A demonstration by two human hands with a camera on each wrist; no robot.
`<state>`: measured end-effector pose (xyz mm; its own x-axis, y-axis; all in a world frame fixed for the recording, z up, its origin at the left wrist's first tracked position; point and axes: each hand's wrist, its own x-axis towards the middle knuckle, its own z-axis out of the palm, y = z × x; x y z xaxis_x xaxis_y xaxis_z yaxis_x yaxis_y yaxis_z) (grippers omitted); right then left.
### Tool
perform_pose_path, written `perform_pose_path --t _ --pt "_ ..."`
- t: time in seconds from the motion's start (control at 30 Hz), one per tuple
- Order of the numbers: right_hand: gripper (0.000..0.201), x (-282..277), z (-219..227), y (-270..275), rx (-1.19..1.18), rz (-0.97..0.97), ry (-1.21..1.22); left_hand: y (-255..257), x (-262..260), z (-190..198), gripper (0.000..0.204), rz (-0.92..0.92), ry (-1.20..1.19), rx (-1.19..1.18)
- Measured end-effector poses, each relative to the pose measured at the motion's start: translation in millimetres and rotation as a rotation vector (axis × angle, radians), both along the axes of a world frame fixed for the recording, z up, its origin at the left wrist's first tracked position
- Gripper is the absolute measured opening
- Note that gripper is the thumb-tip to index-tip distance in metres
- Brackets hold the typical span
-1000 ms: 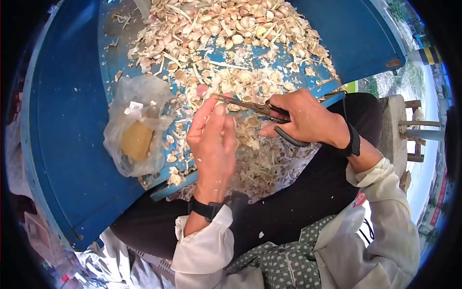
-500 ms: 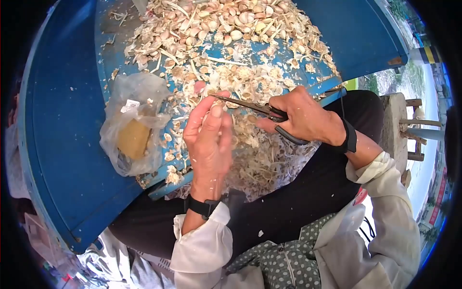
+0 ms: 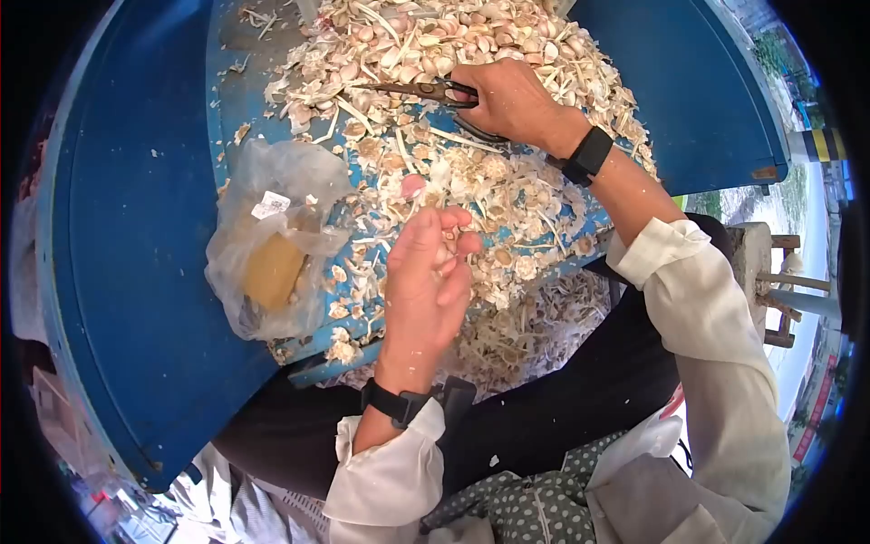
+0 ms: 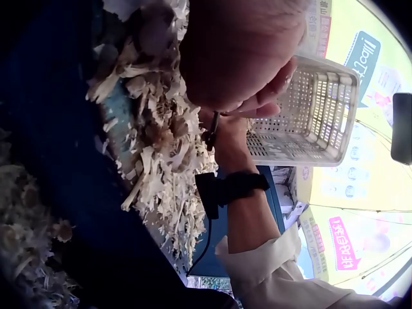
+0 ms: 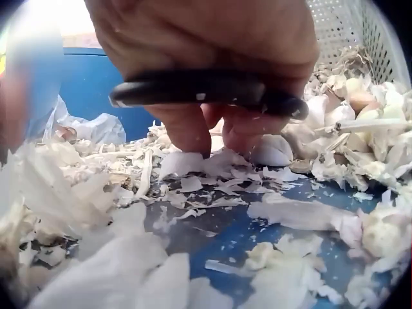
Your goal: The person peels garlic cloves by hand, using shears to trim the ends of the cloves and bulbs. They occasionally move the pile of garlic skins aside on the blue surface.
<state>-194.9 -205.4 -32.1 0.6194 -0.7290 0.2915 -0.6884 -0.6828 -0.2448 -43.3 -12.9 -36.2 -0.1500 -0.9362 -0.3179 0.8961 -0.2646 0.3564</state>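
Note:
In the head view my right hand (image 3: 517, 102) holds black-handled scissors (image 3: 408, 89), their blades pointing left over the near side of the heap of garlic cloves (image 3: 444, 45). The right wrist view shows a black handle (image 5: 193, 89) across that hand. Its fingertips reach down into the peelings, right beside a pale garlic clove (image 5: 271, 151). My left hand (image 3: 424, 290) is nearer my body, above the peelings at the board's front edge. Its fingers curl round some garlic (image 3: 447, 247), which they mostly hide.
Dry garlic peelings (image 3: 489, 181) and stalks cover much of the blue surface (image 3: 136, 272). A clear plastic bag (image 3: 281, 172) with a yellowish lump lies at left. A white perforated basket (image 4: 335, 116) stands behind the heap. More peelings (image 3: 535, 335) lie below the front edge.
My right hand has moved the scissors forward from beside the left hand to the clove heap. My left hand has turned and its fingers have curled in, shifting slightly right and nearer my body.

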Motion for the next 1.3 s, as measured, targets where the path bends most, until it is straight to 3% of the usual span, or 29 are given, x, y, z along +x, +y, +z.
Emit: perform_pose_path --t 0.03,0.1,0.13,0.17,0.23,0.3,0.37,0.4,0.43,0.5,0.63,0.7,0.77,0.83,0.9,0.93,0.97,1.07,1.17,1.23,1.3 --pt "0.019 -4 -1 1 0.001 0.003 0.003 -2 -1 2 0.025 0.003 0.003 0.001" --pt "0.019 -12 3 6 0.195 -0.060 -0.209 -6 -2 4 0.028 0.003 -0.090 0.014" --pt "0.021 -18 4 16 0.396 -0.090 -0.405 -8 -4 7 0.028 0.007 -0.086 0.013" --pt "0.021 -17 16 31 0.397 -0.084 -0.401 -9 -6 11 0.027 0.014 -0.102 0.048" --pt "0.024 -15 37 60 0.743 -0.118 -0.767 -9 -6 11 0.026 0.019 -0.115 0.084" --pt "0.028 -15 36 59 0.672 -0.114 -0.736 -9 -7 6 0.029 -0.001 -0.145 0.039" --pt "0.018 -17 24 40 0.463 -0.213 -0.411 -5 -4 -3 0.028 -0.012 -0.099 0.034" --pt "0.021 -10 23 35 0.469 -0.258 -0.329 -5 -3 -4 0.028 -0.018 -0.056 0.028" --pt "0.021 -6 22 33 0.466 -0.254 -0.333 -6 -2 -3 0.028 -0.015 -0.060 0.024" --pt "0.023 0 17 36 0.392 -0.165 -0.107 -4 -1 0 0.028 -0.014 -0.121 0.044" --pt "0.024 -2 13 48 0.370 -0.110 -0.237 -7 -3 6 0.028 -0.001 -0.209 0.050" --pt "0.024 -3 34 63 0.496 -0.135 -0.308 -8 -7 9 0.028 0.025 -0.296 0.089" --pt "0.024 -3 66 77 0.666 0.150 -0.283 -11 -15 15 0.028 0.012 -0.229 0.104" --pt "0.021 -6 68 68 0.622 0.192 -0.257 -11 -16 14 0.027 0.012 -0.166 0.120" --pt "0.019 -12 40 36 0.381 -0.183 -0.311 -5 -11 -2 0.026 -0.010 0.046 0.053" --pt "0.016 -16 26 20 0.265 -0.219 -0.269 -3 -8 -7 0.023 -0.020 0.173 0.017" --pt "0.016 -18 15 8 0.266 -0.215 -0.272 -3 -6 -5 0.023 -0.017 0.170 0.016" --pt "0.018 -16 -1 -7 -0.021 -0.149 -0.049 -5 -3 3 0.016 0.004 0.234 0.168" --pt "0.019 -17 2 -12 0.049 -0.188 -0.028 -7 -3 3 0.014 0.012 0.219 0.089" --pt "0.016 -21 11 -7 0.091 -0.205 0.010 -7 -3 4 0.015 0.017 0.059 0.078" --pt "0.015 -24 15 10 0.513 -0.223 -0.456 -6 -3 1 0.018 0.031 0.024 0.034"
